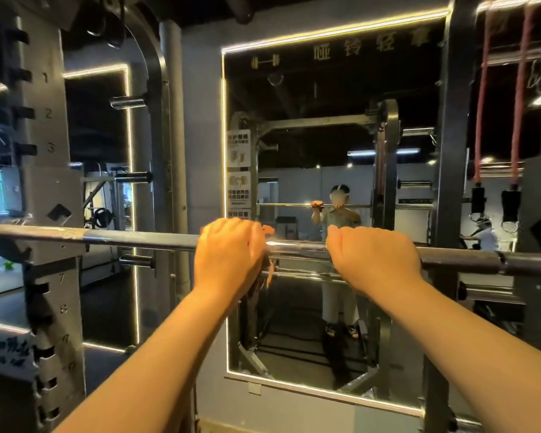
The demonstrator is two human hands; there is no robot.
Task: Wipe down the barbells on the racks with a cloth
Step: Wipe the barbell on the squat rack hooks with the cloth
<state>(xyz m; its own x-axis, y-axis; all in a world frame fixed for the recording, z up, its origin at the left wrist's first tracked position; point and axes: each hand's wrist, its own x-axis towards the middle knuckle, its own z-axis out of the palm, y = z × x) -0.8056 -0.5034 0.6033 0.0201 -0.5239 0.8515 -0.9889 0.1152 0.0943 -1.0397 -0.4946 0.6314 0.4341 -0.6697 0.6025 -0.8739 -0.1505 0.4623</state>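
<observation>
A long steel barbell (138, 240) lies level across the rack at chest height, running from the left upright to the right one. My left hand (228, 254) is curled over the bar near its middle, holding an orange cloth (267, 230) against it; only a scrap of cloth shows past the fingers. My right hand (375, 257) grips the bare bar a little to the right. A short shiny stretch of bar shows between the two hands.
The numbered left rack upright (49, 151) and the dark right upright (450, 151) frame the bar. A wall mirror (325, 135) behind reflects me and the rack. Red resistance bands (481, 120) hang at the upper right. A second bar (303, 275) lies just behind and below.
</observation>
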